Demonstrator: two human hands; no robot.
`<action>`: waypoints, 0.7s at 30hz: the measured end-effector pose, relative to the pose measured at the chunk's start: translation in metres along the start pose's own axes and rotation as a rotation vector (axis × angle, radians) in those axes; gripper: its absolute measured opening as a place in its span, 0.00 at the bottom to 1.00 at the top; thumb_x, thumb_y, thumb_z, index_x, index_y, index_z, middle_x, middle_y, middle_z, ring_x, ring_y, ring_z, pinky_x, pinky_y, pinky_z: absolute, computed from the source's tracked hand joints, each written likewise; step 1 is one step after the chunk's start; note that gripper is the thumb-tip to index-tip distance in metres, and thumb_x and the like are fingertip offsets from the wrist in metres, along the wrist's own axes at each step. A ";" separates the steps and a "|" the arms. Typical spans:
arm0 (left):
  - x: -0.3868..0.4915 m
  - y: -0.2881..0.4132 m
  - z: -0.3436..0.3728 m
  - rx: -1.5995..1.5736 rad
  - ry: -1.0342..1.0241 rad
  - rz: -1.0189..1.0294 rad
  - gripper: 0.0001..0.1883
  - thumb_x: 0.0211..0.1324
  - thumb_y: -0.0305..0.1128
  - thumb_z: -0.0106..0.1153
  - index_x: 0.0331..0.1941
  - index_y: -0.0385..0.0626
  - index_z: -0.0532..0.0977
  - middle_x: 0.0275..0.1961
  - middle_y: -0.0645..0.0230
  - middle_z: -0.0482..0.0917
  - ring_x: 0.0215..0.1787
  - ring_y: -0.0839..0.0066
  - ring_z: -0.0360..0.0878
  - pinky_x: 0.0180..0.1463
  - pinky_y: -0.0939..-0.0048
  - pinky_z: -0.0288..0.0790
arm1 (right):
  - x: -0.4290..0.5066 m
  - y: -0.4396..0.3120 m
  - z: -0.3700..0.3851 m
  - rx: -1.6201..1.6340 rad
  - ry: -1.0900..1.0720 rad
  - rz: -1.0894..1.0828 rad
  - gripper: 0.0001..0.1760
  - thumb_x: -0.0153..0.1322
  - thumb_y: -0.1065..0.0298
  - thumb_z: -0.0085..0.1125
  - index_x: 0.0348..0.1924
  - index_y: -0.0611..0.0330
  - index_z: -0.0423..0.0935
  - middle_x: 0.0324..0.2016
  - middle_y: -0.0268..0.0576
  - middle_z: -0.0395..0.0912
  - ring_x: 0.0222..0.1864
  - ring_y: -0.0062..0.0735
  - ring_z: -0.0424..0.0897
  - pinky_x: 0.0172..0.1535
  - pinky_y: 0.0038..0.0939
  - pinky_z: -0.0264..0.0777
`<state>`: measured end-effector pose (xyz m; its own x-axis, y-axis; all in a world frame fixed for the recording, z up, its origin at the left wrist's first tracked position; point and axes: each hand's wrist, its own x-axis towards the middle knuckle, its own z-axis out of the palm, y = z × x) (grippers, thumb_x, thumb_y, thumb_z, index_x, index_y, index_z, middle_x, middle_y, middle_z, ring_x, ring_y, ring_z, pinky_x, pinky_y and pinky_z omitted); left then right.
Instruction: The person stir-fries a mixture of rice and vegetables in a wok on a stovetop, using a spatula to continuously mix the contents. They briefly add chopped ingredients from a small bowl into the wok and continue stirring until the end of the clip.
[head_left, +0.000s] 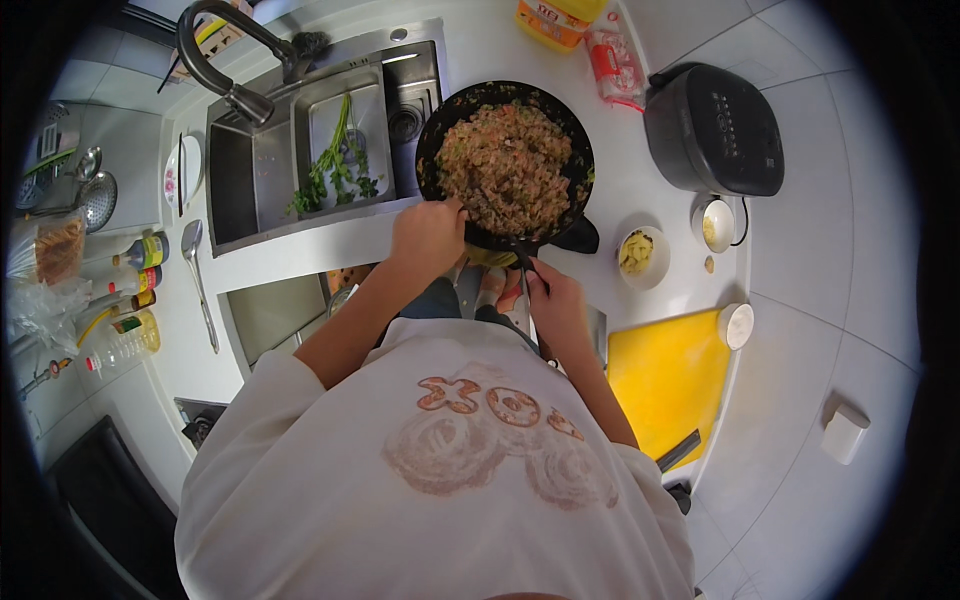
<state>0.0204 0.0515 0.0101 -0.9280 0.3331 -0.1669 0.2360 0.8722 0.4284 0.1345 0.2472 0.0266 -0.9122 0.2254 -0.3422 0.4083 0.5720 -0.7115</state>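
A black wok-like pan (425, 176) filled with a minced meat mixture (506, 169), flecked with orange and green, is at the counter's front edge. My right hand (556, 306) is closed around its dark handle (524, 262), which points towards me. At the pan's near-left rim, my left hand (429, 236) curls its fingers over the edge; the fingertips are partly hidden. Beneath the pan, by the handle, a yellow-green thing (491, 256) shows, too covered to name. Right of it lies a black object (581, 236), partly hidden by the pan.
The sink (232, 180) holds a steel tray (300, 112) with leafy green stalks (337, 165), under a faucet (251, 105). Rightward are a bowl of pale yellow pieces (637, 253), a rice cooker (712, 131), and a yellow cutting board (660, 382) with a knife (679, 450). A spatula (196, 270) lies left.
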 end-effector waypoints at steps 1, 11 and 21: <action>-0.001 0.000 -0.004 -0.007 0.020 0.012 0.09 0.64 0.36 0.58 0.35 0.44 0.81 0.28 0.53 0.83 0.32 0.49 0.83 0.36 0.48 0.76 | 0.003 0.005 -0.001 0.035 0.010 -0.045 0.15 0.74 0.69 0.57 0.53 0.61 0.82 0.29 0.60 0.81 0.29 0.55 0.81 0.35 0.39 0.74; -0.025 0.011 -0.058 0.008 0.012 0.058 0.09 0.64 0.37 0.60 0.37 0.46 0.84 0.28 0.56 0.84 0.30 0.50 0.82 0.35 0.51 0.75 | 0.037 0.036 -0.007 -0.135 0.112 0.020 0.15 0.74 0.64 0.56 0.49 0.60 0.84 0.31 0.60 0.84 0.36 0.61 0.83 0.39 0.50 0.76; -0.010 -0.015 0.013 -0.005 0.087 0.045 0.11 0.67 0.39 0.57 0.32 0.46 0.82 0.22 0.57 0.81 0.25 0.54 0.82 0.28 0.53 0.74 | 0.022 0.018 -0.018 -0.068 0.105 0.022 0.14 0.75 0.66 0.57 0.50 0.63 0.83 0.26 0.58 0.81 0.28 0.53 0.82 0.33 0.43 0.72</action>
<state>0.0296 0.0399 -0.0059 -0.9380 0.3396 -0.0692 0.2772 0.8551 0.4381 0.1212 0.2763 0.0173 -0.9032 0.3179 -0.2885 0.4281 0.6176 -0.6598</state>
